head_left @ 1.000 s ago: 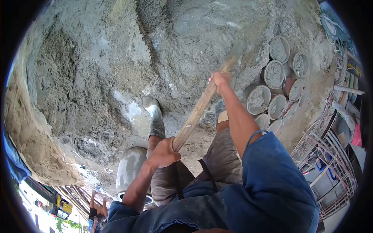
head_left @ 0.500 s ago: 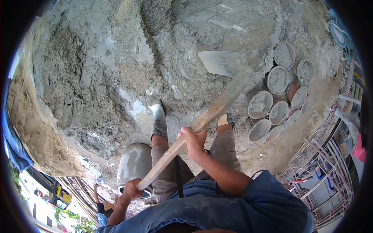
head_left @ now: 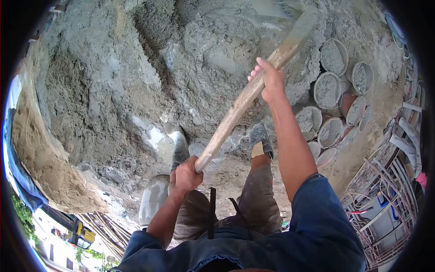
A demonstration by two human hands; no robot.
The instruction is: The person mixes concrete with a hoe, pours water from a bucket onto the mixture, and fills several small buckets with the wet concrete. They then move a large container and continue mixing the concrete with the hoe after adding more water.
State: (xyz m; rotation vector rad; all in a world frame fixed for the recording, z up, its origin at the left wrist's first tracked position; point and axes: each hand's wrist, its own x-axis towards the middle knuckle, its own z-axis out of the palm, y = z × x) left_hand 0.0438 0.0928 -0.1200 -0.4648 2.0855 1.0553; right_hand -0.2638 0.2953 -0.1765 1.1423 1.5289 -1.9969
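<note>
Two hands share one tool in the head view. The left hand (head_left: pixel 186 174) is clenched round the butt end of the wooden handle (head_left: pixel 235 113), just below the middle of the frame. The right hand (head_left: pixel 271 81) is wrapped round the same shaft higher up, right of centre, with that arm stretched out nearly straight.

The handle's long axis runs on a diagonal from the left hand up and to the right. It ends at the blade (head_left: pixel 274 7), which is blurred against the top edge of the frame. The working end thus lies up and away from both hands, the right hand being the nearer to it. The blade hangs over the far side of the wet grey mix (head_left: pixel 204 68), which fills the upper middle of the frame. Whether it touches the mix cannot be told.

Two boots (head_left: pixel 180 145) stand at the near edge of the mix. Filled buckets (head_left: pixel 327 89) cluster at the right, and a sand heap (head_left: pixel 41 154) lies at the left.

Half a second ago the blade showed sharp at mid-frame, and both hands sat lower. Since then the tool has swung up towards the top of the frame.
</note>
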